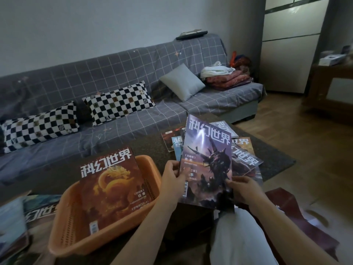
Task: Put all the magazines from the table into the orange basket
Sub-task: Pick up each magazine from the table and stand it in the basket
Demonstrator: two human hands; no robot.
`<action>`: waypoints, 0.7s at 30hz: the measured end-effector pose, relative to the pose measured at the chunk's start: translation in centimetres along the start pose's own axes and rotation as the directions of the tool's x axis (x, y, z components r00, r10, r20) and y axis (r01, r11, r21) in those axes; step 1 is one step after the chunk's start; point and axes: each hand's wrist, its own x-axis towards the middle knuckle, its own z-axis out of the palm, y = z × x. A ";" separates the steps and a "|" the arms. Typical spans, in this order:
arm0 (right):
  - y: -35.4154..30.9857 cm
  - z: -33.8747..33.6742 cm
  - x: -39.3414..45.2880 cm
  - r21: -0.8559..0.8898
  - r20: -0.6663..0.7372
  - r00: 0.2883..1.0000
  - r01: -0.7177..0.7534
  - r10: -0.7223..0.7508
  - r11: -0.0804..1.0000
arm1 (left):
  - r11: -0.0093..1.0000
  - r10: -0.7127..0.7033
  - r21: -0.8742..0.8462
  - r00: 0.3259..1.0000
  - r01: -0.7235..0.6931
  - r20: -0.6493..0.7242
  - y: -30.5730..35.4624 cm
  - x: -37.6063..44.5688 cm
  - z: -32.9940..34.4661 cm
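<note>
A purple magazine with a dark spiky craft on its cover is lifted above the dark table. My left hand grips its left edge and my right hand grips its lower right edge. Under and behind it lies a loose pile of several magazines on the table. The orange basket stands at the table's near left, and a red magazine with a golden dragon lies tilted inside it, its top edge resting over the far rim.
More magazines lie at the far left beside the basket. A grey checked sofa with checkerboard cushions runs behind the table. My pale-clad knee is below the held magazine, a dark red bag on the floor at right.
</note>
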 end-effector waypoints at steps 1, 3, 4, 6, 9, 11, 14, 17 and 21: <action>-0.5 0.2 -0.5 0.003 0.008 1.000 0.030 -0.030 1.000 | 1.000 0.011 -0.007 1.000 -0.011 -0.010 0.2 -0.2 -0.5; -1.8 0.8 -1.6 0.003 0.031 0.996 0.089 -0.089 0.996 | 0.998 0.028 -0.054 0.999 -0.030 -0.039 0.6 -0.6 -1.5; -2.4 1.2 -2.0 0.006 0.041 0.992 0.115 -0.116 0.993 | 0.997 0.034 -0.073 0.998 -0.038 -0.056 0.8 -0.8 -2.1; -3.6 2.2 -2.9 -0.009 0.061 0.987 0.152 -0.151 0.988 | 0.995 0.043 -0.083 0.995 -0.050 -0.090 1.1 -1.0 -3.5; -5.3 4.0 -4.0 -0.055 0.121 0.974 0.202 -0.194 0.978 | 0.995 0.093 -0.018 0.983 -0.097 -0.157 1.3 -1.3 -6.1; -6.2 5.7 -4.4 -0.105 0.163 0.959 0.251 -0.232 0.962 | 0.995 0.099 0.020 0.974 -0.097 -0.204 1.3 -1.4 -8.1; -6.9 8.7 -4.7 -0.132 0.206 0.935 0.318 -0.288 0.939 | 0.997 0.068 -0.015 0.964 -0.074 -0.257 0.7 -1.7 -11.2; -7.1 12.1 -4.8 -0.134 0.243 0.919 0.349 -0.311 0.928 | 0.994 0.068 -0.061 0.961 -0.087 -0.270 -0.2 -2.1 -14.3; -6.6 16.2 -4.6 -0.134 0.305 0.896 0.378 -0.324 0.916 | 0.993 0.031 -0.095 0.937 -0.068 -0.348 -2.2 -2.4 -17.8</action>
